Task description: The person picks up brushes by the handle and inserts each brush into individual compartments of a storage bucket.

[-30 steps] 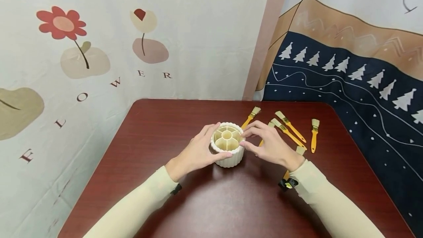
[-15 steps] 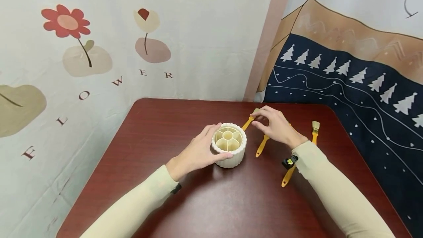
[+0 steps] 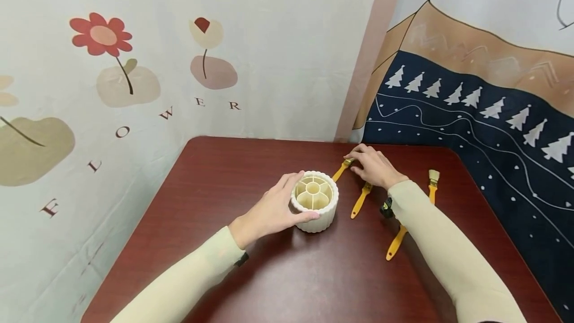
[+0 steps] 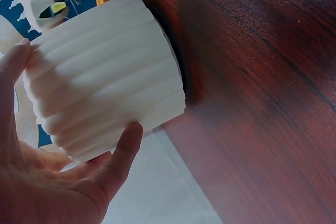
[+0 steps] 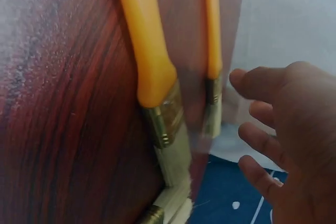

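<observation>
A white, ribbed round holder (image 3: pixel 316 222), split inside into several compartments around a central ring, stands upright on the table. My left hand (image 3: pixel 269 213) grips it, thumb on the near side and fingers at the far left; the left wrist view shows the fingertips against its ribbed wall. My right hand (image 3: pixel 375 167) reaches over the bristle end of the farthest yellow-handled paintbrush (image 3: pixel 339 171). In the right wrist view its fingers are spread and loosely bent, a short gap from that brush, holding nothing. A second paintbrush (image 5: pixel 144 40) lies nearer, partly under the hand in the head view.
Another paintbrush (image 3: pixel 433 183) lies to the right, and one handle (image 3: pixel 395 244) shows below the right sleeve. The right arm hides other brushes. A printed cloth (image 3: pixel 287 64) hangs behind the dark red table (image 3: pixel 215 173).
My right hand has left the holder's rim and moved away and to the right, over the farthest paintbrush. My left hand has kept its grip on the holder.
</observation>
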Demonstrator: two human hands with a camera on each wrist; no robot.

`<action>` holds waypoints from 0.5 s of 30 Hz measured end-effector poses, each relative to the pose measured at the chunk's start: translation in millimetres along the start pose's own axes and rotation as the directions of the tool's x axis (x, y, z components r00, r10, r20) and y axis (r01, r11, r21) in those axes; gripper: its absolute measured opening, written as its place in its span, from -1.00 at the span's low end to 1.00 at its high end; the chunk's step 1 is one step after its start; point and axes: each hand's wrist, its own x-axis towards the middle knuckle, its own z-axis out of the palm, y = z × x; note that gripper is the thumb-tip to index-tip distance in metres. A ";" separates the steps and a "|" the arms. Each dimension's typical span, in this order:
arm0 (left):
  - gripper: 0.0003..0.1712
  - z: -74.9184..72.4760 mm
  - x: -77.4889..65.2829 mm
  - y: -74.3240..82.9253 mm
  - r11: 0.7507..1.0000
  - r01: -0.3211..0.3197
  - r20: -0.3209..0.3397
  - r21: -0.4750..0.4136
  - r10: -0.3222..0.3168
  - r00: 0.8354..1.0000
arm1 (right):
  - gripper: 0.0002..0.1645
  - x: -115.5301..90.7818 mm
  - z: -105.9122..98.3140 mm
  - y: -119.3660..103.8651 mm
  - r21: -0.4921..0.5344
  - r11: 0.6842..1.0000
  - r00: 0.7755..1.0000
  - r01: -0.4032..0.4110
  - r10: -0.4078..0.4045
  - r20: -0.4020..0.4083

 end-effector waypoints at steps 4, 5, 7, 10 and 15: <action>0.39 -1.2 -0.7 -0.5 1.000 0.006 0.001 0.004 -0.006 1.000 | -0.45 7.4 4.7 4.6 -0.032 0.999 1.000 -0.001 0.002 0.019; 0.39 -1.6 -0.7 -0.8 1.000 0.004 0.000 0.004 -0.004 1.000 | -0.43 9.2 5.0 5.5 -0.039 0.999 1.000 -0.006 0.007 0.025; 0.39 -2.5 -0.2 -0.9 1.000 0.001 -0.002 0.005 -0.001 1.000 | -0.41 13.0 5.5 7.2 -0.047 0.999 0.999 -0.021 0.023 0.040; 0.39 -1.8 0.2 -0.9 1.000 -0.006 -0.006 0.005 0.006 1.000 | -0.38 17.4 7.4 7.9 -0.053 0.997 0.996 -0.053 0.057 0.071; 0.38 1.7 0.2 1.2 1.000 -0.019 -0.016 0.000 0.019 1.000 | -0.42 19.6 10.6 7.6 -0.051 0.996 0.993 -0.076 0.081 0.088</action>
